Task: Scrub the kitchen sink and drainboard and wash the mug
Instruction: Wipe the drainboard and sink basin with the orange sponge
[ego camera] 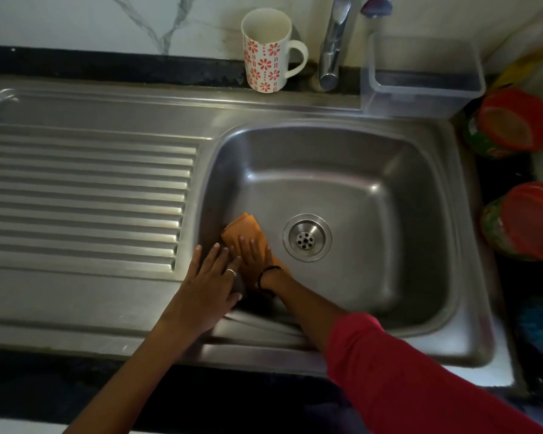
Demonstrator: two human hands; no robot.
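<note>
The steel sink basin [373, 195] has a round drain [307, 238] at its bottom, and the ribbed drainboard [85, 195] lies to its left. An orange cloth [243, 225] lies on the basin floor by the left wall. My right hand [254, 253] presses flat on the cloth, fingers spread. My left hand [212, 277] rests flat on the rim at the basin's front left corner, fingers apart, holding nothing. A white mug [265, 51] with red flowers stands upright on the back ledge, left of the tap [334, 42].
A clear plastic box [420, 73] sits on the back right corner of the sink. Two red-lidded tubs [511, 123] [527, 220] stand on the dark counter to the right. A marble wall [76, 17] rises behind the ledge.
</note>
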